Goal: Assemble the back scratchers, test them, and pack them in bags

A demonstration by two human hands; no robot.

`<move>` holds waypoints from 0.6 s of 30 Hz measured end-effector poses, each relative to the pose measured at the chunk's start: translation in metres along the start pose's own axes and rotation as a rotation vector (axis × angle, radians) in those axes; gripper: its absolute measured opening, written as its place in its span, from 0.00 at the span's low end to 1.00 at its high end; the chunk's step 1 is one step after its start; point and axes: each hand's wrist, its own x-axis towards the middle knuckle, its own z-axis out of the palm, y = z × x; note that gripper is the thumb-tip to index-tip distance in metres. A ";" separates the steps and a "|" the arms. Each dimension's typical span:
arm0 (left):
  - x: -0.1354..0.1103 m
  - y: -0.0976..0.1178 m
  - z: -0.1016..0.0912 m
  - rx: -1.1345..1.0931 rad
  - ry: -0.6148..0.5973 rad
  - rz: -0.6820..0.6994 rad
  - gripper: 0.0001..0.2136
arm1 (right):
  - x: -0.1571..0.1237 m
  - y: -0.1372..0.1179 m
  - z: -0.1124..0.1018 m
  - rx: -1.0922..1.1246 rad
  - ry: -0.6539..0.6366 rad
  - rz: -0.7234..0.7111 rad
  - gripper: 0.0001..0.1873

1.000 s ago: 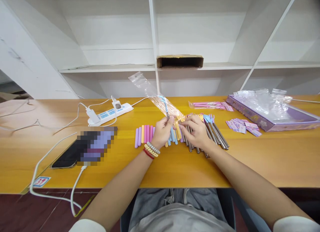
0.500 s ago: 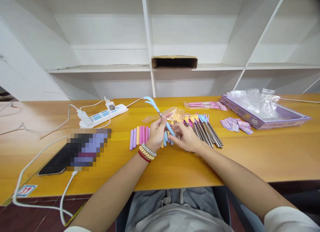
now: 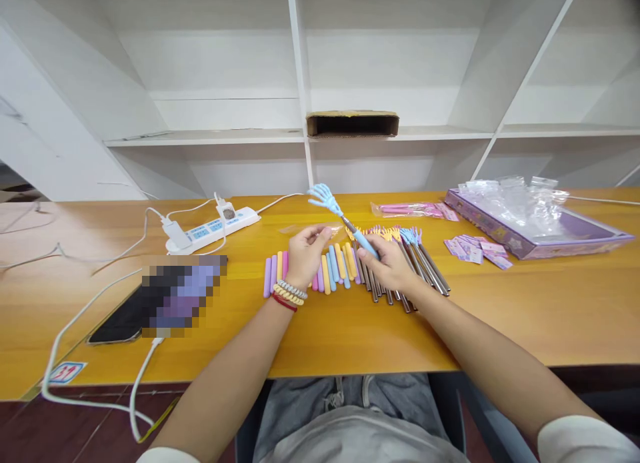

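My right hand (image 3: 385, 260) is closed around the blue handle of a back scratcher (image 3: 364, 242). Its light blue claw head, shaped like a small hand, points up and left on a short metal neck. My left hand (image 3: 307, 253) is just left of the scratcher and apart from it, its fingers loosely curled with nothing visible in them. Below and around it lies a row of purple, pink, yellow and blue handle sleeves (image 3: 327, 274), partly hidden by the left hand. Several metal-shafted back scratchers (image 3: 417, 260) with yellow, blue and purple claws lie beside my right hand.
Clear plastic film (image 3: 337, 232) lies behind my left hand. Further back is a bagged pink scratcher (image 3: 407, 210). At right are printed cards (image 3: 470, 248) and a purple box lid (image 3: 523, 248) with clear bags. A power strip (image 3: 213, 231) and a phone (image 3: 120, 316) with cables occupy the left.
My left hand has let go of the scratcher's neck and moved slightly left and down. My right hand now holds the scratcher alone, shifted right, with its claw head turned.
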 end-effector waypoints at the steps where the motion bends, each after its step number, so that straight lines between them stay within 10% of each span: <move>1: 0.004 -0.003 -0.003 0.038 0.050 0.001 0.13 | 0.002 0.005 -0.004 -0.034 0.030 0.015 0.12; 18: 0.023 -0.013 -0.016 -0.183 0.192 -0.091 0.13 | 0.009 0.026 -0.024 -0.338 -0.212 0.110 0.17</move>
